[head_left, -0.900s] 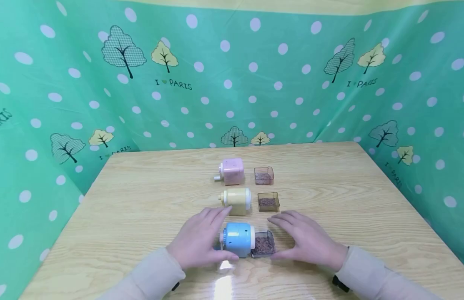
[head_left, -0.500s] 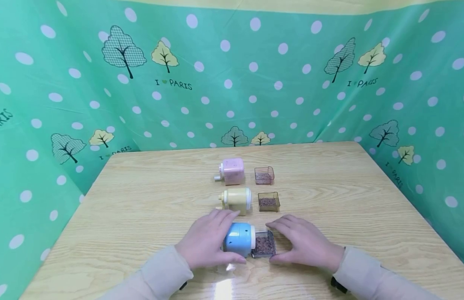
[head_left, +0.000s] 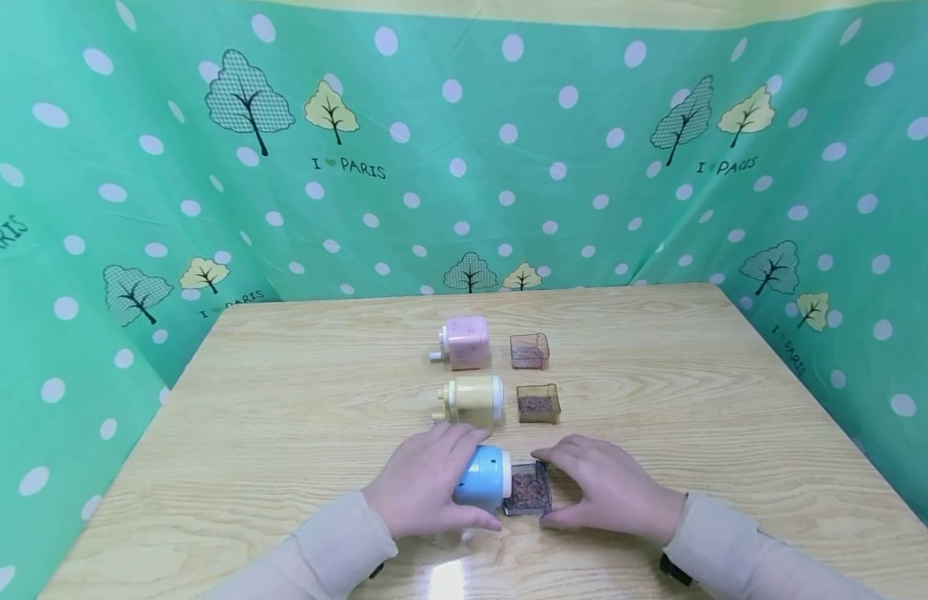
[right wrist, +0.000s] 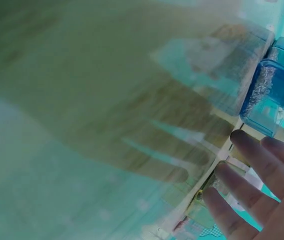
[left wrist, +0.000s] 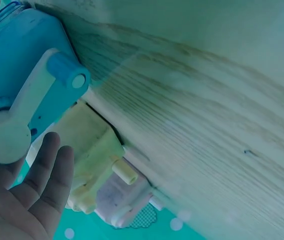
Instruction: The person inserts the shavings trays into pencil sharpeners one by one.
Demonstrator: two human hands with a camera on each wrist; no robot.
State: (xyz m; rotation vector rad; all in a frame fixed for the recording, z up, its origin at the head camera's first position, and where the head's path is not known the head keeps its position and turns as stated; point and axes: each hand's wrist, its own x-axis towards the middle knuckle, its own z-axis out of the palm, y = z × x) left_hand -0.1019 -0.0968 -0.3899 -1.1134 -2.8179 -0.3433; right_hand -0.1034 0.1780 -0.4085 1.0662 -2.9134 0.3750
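Reach-in stage, seemingly, lower center of frame.
Left hand relaxed around blue sharpener, right hand likewise around see-through drawer; next probably calls for gripping both.

Beyond the blue-and-white sharpener stand a yellow sharpener, a pink sharpener and, farthest, a green curtain patterned with white dots and yellow and checked trees.
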